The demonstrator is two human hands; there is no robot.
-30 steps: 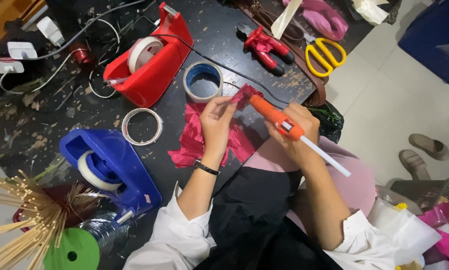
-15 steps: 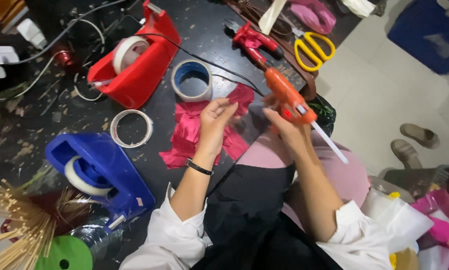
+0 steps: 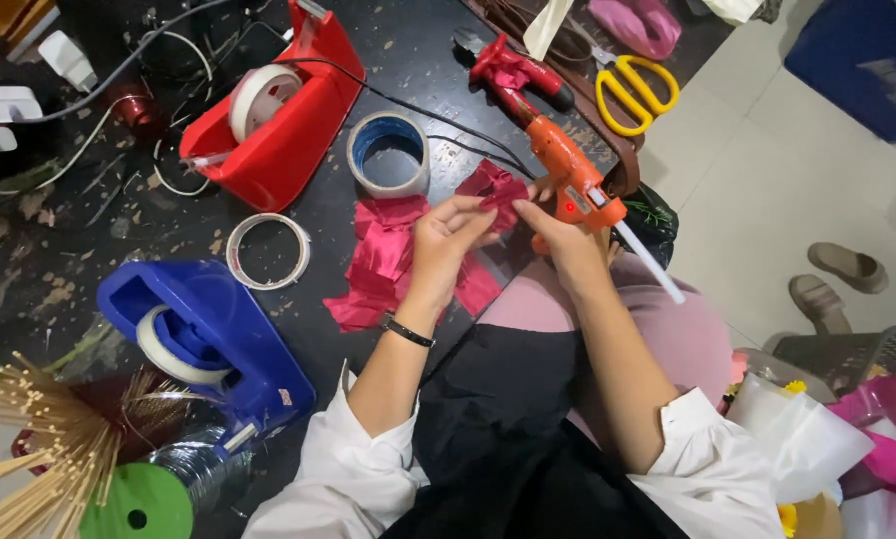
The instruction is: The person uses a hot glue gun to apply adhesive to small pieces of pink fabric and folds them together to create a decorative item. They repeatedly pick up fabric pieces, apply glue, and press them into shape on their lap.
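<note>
Looking down through the head camera, the only view, the person sits at a dark, littered surface point(image 3: 388, 40).

Left hand point(image 3: 446, 238): fingers pinched on a small folded piece of crimson ribbon point(image 3: 500, 186), held just above the surface edge. Right hand point(image 3: 568, 245): fingers clenched round the grip of an orange glue gun point(image 3: 568, 175), its pale glue stick jutting back over the lap, its nozzle end close against the folded piece; whether it touches cannot be told. More crimson ribbon strips point(image 3: 383, 260) lie loose on the surface under and beside the left hand.

Step in hand, as judged: gluing the folded ribbon piece, with one hand steadying it and the other bringing the gun to it. A sound next move calls for a firm pinch on the fold and fingertips kept clear of the hot nozzle.

Containers and holders:
- Red tape dispenser point(image 3: 288, 110): carries a pale roll of tape.
- Blue tape dispenser point(image 3: 219, 339): carries a white roll.
- Woven basket point(image 3: 857, 354) at the right, on the floor: contents not discernible.
- Bundle of thin wooden sticks point(image 3: 19, 449) at lower left; its holder is not clearly seen.

Also present: a wide blue-cored tape roll point(image 3: 389, 153), a nearly spent clear roll point(image 3: 267, 252), yellow-handled scissors point(image 3: 638, 90), and a red-handled tool point(image 3: 513, 72).
</note>
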